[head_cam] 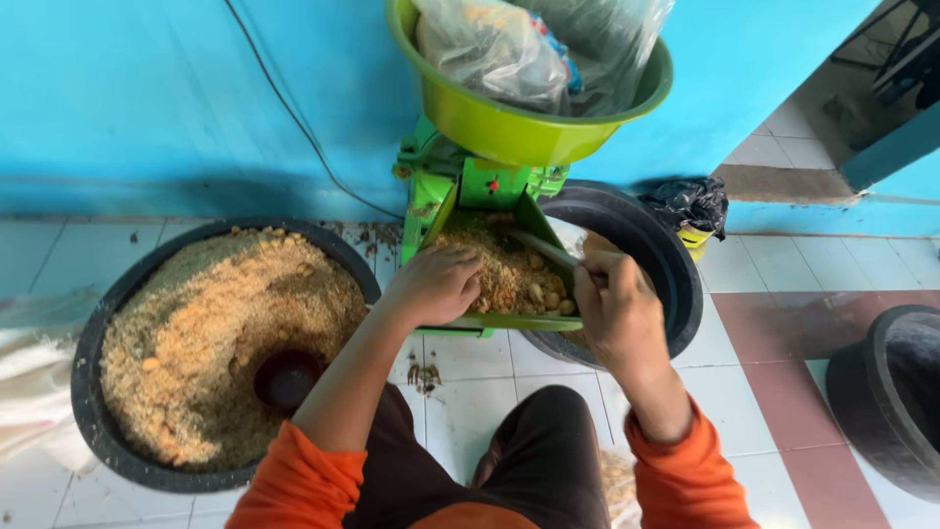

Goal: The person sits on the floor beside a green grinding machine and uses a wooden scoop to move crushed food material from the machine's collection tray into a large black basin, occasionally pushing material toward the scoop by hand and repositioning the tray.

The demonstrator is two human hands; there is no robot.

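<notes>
A green grinding machine (460, 181) stands against the blue wall, with a green chute tray (509, 321) full of coarse brown crumbs and pale kernels (509, 274). My left hand (436, 284) lies palm down on the crumbs at the tray's left side, fingers curled into them. My right hand (612, 309) is at the tray's right edge, closed around a thin stick-like tool (543, 250) that reaches into the crumbs. On top of the machine sits a green basin (490, 127) holding clear plastic bags (509, 49).
A big black tub (93, 411) at left is heaped with the same brown crumbs and holds a small dark scoop bowl (286, 377). Another black tub (666, 264) stands behind the tray at right, a third black tub (886, 392) at far right. A cable (294, 118) runs down the wall.
</notes>
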